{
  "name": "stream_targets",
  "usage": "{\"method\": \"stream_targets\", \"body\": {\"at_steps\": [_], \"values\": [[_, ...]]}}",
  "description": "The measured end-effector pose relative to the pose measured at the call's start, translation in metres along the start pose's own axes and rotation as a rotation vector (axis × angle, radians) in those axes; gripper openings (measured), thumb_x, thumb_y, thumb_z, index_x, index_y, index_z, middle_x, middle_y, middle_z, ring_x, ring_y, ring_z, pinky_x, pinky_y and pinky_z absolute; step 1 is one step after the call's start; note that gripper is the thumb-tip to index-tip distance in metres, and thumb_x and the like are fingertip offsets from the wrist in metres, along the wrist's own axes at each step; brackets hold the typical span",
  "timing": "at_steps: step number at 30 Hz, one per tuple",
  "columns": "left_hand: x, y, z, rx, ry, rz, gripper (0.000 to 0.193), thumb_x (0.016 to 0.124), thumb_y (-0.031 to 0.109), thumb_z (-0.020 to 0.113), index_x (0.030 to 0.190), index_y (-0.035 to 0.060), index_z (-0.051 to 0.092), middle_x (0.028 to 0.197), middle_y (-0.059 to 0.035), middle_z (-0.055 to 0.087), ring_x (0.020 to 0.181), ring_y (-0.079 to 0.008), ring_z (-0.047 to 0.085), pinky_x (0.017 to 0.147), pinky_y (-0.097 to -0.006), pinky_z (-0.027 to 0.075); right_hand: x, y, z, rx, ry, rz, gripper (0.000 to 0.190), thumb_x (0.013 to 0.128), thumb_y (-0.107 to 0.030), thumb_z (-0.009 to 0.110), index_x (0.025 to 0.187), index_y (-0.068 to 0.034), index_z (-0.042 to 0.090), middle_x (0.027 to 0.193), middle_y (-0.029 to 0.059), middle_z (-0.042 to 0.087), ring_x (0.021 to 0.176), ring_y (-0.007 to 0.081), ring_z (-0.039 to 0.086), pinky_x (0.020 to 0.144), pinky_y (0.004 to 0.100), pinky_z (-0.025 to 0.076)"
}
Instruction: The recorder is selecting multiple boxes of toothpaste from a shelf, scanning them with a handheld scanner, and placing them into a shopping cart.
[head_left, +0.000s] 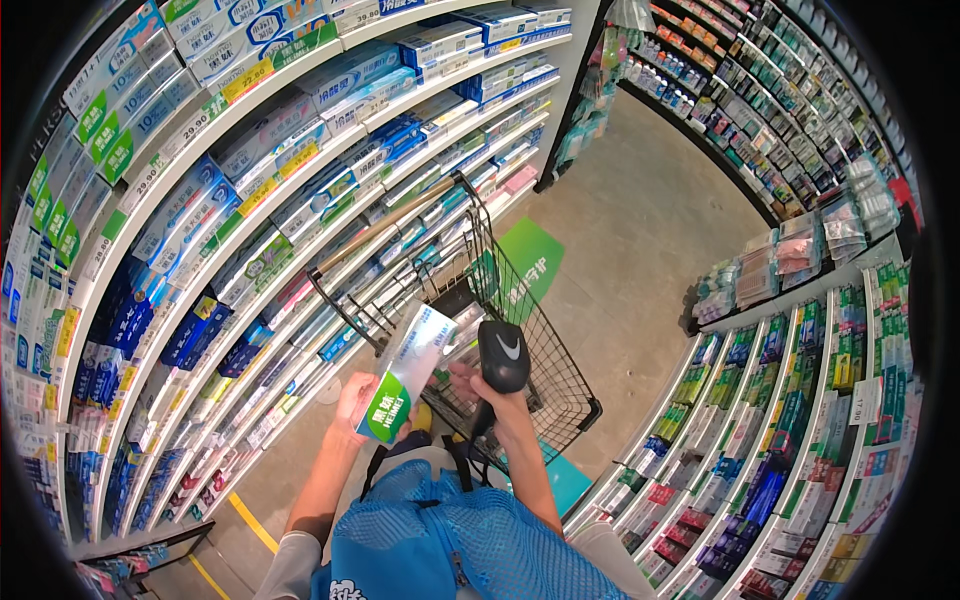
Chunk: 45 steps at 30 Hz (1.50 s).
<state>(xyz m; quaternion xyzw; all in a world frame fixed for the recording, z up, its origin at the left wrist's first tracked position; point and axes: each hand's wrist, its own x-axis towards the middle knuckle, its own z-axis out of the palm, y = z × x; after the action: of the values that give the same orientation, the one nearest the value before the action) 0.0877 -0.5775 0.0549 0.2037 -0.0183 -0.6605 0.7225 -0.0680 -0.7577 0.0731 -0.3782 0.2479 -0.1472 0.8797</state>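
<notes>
My left hand (355, 401) grips the lower end of a white and green Heimei toothpaste carton (414, 360), which is tilted with its far end up and to the right. In my right hand (498, 397) is a black handheld barcode scanner (504, 357), held by its handle, its rounded head uppermost. The scanner is just right of the carton, and I see a gap between them. Beneath both hands stands a black wire shopping cart (556, 369). Its contents are mostly hidden by the hands, carton and scanner.
Shelves of toothpaste cartons (187, 225) curve along the left. More stocked shelves (720, 465) line the right. The cart's handle bar (390, 225) reaches close to the left shelves. A green floor sticker (532, 262) lies on the concrete floor (630, 195) beyond the cart.
</notes>
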Motion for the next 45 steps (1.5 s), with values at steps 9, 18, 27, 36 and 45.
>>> {"method": "stream_targets", "body": {"at_steps": [9,18,27,36,45], "values": [[-0.002,-0.019,0.005,0.110,0.020,-0.145,0.072,0.081,0.048,0.035,0.120,-0.0117,0.047,0.099,-0.0341,0.057,0.083,-0.0436,0.061,0.069,-0.0469,0.053,0.019,0.014,0.020,0.151,0.214,-0.044,0.032,0.075,-0.007,0.075,0.101,-0.005,0.057,0.088,0.0043,0.060,0.076,0.0151,0.059,0.064,0.0293,0.048],[0.007,-0.028,0.017,1.348,0.390,0.128,0.043,0.089,0.036,0.061,0.115,0.0028,0.054,0.095,-0.0057,0.060,0.088,-0.0137,0.052,0.078,-0.0294,0.044,0.005,0.030,0.008,-0.079,0.267,-0.143,0.039,0.074,-0.004,0.074,0.106,0.000,0.052,0.086,0.0072,0.057,0.069,0.0176,0.060,0.058,0.0298,0.052],[-0.021,-0.036,0.001,1.135,0.479,0.367,0.045,0.091,0.035,0.058,0.121,0.0018,0.052,0.103,-0.0071,0.059,0.092,-0.0126,0.052,0.079,-0.0281,0.043,0.004,0.025,0.026,-0.162,0.088,-0.049,0.035,0.080,-0.003,0.069,0.110,0.002,0.052,0.092,0.0103,0.061,0.077,0.0201,0.064,0.060,0.0307,0.057],[-0.103,0.050,0.008,0.498,0.535,0.431,0.030,0.091,0.029,0.057,0.111,0.0068,0.058,0.097,-0.0009,0.063,0.087,-0.0143,0.061,0.077,-0.0294,0.052,-0.003,0.031,0.047,-0.347,-0.117,0.005,0.036,0.079,-0.005,0.071,0.111,0.004,0.057,0.095,0.0130,0.066,0.081,0.0202,0.066,0.069,0.0308,0.055],[-0.137,0.088,-0.026,0.243,0.064,0.512,0.069,0.094,0.053,0.033,0.134,-0.0029,0.038,0.076,-0.0042,0.052,0.062,-0.0136,0.055,0.047,-0.0288,0.045,-0.026,0.033,0.125,-0.253,-0.426,0.100,0.027,0.080,-0.004,0.069,0.105,0.003,0.059,0.094,0.0118,0.064,0.086,0.0200,0.065,0.074,0.0323,0.055]]}}
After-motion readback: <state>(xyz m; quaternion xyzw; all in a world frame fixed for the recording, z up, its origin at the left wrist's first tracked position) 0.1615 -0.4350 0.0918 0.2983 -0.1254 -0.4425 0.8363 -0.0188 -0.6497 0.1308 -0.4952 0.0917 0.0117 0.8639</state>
